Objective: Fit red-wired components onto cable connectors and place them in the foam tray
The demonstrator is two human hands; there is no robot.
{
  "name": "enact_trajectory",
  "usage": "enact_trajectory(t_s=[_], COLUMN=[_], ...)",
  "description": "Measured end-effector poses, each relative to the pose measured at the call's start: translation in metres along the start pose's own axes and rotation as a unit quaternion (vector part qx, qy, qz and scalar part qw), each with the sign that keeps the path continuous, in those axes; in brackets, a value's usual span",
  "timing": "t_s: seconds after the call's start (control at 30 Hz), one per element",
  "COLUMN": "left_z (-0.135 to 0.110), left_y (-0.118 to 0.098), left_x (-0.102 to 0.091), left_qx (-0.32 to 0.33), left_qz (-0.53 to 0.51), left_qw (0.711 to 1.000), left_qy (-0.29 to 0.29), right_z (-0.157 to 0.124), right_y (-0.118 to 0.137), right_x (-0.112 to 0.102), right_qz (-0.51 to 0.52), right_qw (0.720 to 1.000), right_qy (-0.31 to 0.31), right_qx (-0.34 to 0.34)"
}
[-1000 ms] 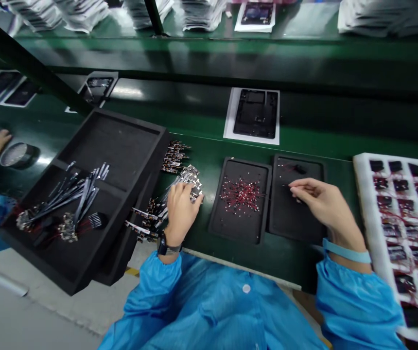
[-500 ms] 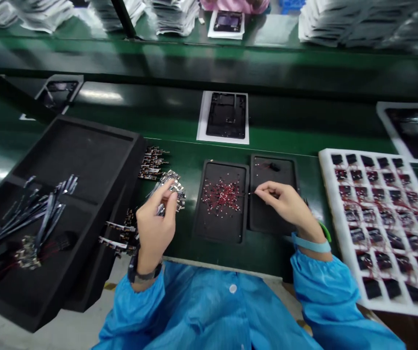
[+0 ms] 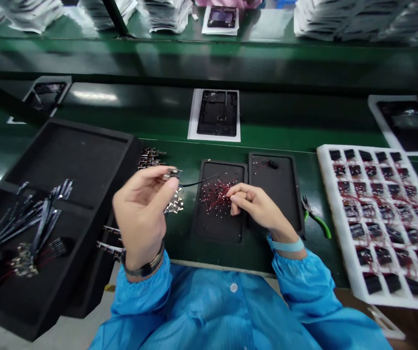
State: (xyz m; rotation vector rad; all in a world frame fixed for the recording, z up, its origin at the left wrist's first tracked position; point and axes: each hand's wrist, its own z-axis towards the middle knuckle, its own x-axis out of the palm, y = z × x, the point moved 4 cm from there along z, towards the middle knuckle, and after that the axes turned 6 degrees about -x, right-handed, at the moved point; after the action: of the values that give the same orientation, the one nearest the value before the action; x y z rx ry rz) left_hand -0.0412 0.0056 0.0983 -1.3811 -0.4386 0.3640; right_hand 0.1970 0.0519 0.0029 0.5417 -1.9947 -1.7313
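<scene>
My left hand (image 3: 141,211) is raised, with thumb and fingers pinching a small circuit board (image 3: 173,172). A thin black cable (image 3: 198,183) runs from there to the right, over a black tray (image 3: 218,232). In that tray lies a pile of red-wired small parts (image 3: 214,195) with white tips. My right hand (image 3: 251,204) is closed at the pile's right side, fingertips together; what they hold, if anything, is too small to make out. Below my left fingertips, a heap of small metallic boards (image 3: 175,201) lies on the green bench.
A second black tray (image 3: 276,209) holds a small black part (image 3: 272,165). Green-handled pliers (image 3: 316,218) lie beside the white foam tray (image 3: 325,160) of black wired parts. At left, a large black bin (image 3: 85,146) holds flat cables. A tablet housing (image 3: 218,113) sits behind.
My left hand has lifted from the heap with a small board and cable. My right hand has moved left to the red-wired pile, uncovering the pliers.
</scene>
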Motion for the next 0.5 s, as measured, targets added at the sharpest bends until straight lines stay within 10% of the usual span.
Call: enact_trajectory(t_s=[0.1, 0.3, 0.5], left_z=[0.004, 0.006, -0.008], left_y=[0.005, 0.073, 0.105], left_x=[-0.001, 0.041, 0.057], left_qx=[0.001, -0.225, -0.275], left_qz=[-0.044, -0.180, -0.127], left_qw=[0.998, 0.954, 0.942], left_qy=[-0.040, 0.080, 0.144], right_z=[0.003, 0.005, 0.003], right_y=[-0.005, -0.015, -0.014], right_x=[-0.002, 0.007, 0.012], right_qz=[0.022, 0.042, 0.008], right_qw=[1.000, 0.999, 1.000], right_qy=[-0.021, -0.003, -0.021], right_qx=[-0.007, 0.007, 0.005])
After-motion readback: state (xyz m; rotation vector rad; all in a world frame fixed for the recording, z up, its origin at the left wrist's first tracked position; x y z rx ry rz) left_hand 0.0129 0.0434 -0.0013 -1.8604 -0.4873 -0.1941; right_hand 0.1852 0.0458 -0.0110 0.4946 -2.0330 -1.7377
